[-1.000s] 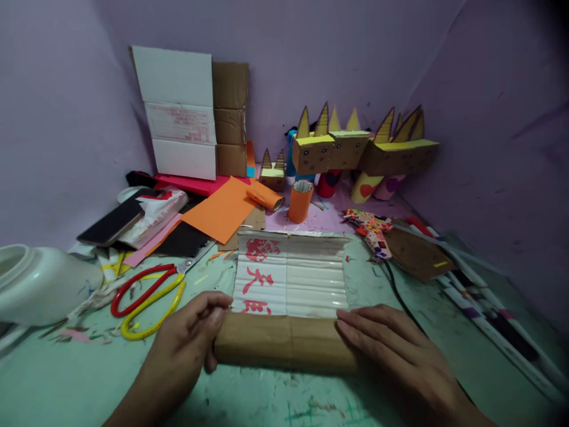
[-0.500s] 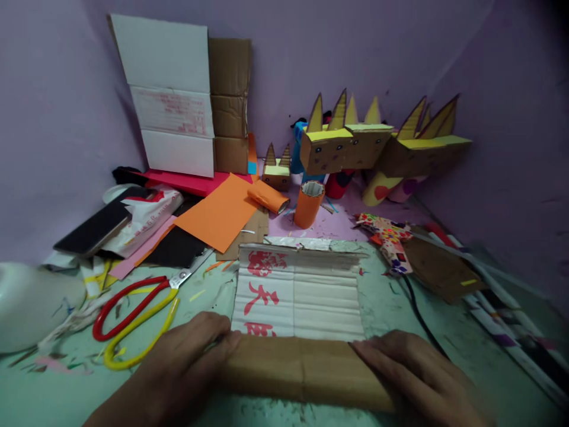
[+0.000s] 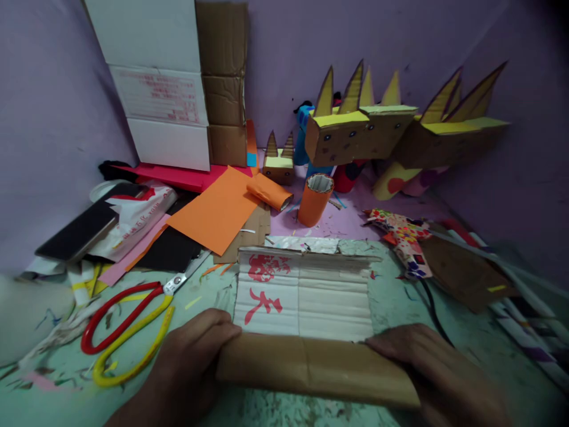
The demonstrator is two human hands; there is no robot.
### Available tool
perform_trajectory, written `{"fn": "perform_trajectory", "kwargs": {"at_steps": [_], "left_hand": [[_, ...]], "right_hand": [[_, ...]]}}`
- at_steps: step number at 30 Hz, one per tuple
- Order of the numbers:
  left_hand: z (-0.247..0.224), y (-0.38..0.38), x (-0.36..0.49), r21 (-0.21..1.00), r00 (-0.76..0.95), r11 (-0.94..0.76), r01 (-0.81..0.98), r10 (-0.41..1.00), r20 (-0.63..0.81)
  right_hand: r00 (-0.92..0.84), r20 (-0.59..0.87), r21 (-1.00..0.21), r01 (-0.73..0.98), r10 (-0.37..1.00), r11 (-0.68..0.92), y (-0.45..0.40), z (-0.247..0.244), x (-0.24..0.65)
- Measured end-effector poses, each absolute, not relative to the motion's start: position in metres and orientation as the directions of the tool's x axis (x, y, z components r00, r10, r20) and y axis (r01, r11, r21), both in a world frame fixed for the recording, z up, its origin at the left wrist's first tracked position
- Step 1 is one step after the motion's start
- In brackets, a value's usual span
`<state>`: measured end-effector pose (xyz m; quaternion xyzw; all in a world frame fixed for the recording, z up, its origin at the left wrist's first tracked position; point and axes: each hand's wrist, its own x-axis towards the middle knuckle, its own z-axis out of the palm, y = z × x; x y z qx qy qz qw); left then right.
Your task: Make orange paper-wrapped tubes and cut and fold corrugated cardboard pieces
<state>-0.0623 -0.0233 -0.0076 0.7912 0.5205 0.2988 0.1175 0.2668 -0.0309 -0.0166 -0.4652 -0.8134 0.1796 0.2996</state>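
A sheet of cardboard (image 3: 333, 305) lies before me, its white creased face with red printed characters turned up. Its near end is curled over into a brown roll (image 3: 320, 367). My left hand (image 3: 195, 350) is closed around the left end of the roll, thumb and fingers at its upper edge. At the right end my right hand (image 3: 431, 367) grips the roll the same way, with its fingertips pressed on the top. The undersides of both hands are hidden. Left of my left hand rest large scissors (image 3: 175, 283) with red and yellow handles.
Two orange tubes (image 3: 316, 204) are beyond the cardboard, one upright and one lying by orange paper (image 3: 217, 207). Spiked cardboard figures (image 3: 338, 139) stand near the wall. A flower-patterned glue gun (image 3: 402, 237) with a black cord lies at right. Folded cardboard (image 3: 164, 95) leans at back left.
Both hands have turned the roll slightly farther over the sheet, covering another red character. The right hand sits a little farther right in view, and the camera has moved slightly.
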Motion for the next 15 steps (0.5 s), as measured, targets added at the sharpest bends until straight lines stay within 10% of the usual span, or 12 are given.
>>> {"fn": "perform_trajectory", "kwargs": {"at_steps": [7,15], "left_hand": [[0.001,-0.005,-0.062,0.638,0.361,-0.410,0.652,0.908,0.215],[0.019,0.002,-0.057,0.680,0.296,-0.209,0.703,0.955,-0.012]], "right_hand": [[-0.175,0.329,-0.728,0.579,0.928,0.368,-0.013,-0.007,0.247],[-0.125,-0.035,-0.639,0.766,0.992,0.074,-0.004,-0.003,0.247]]}}
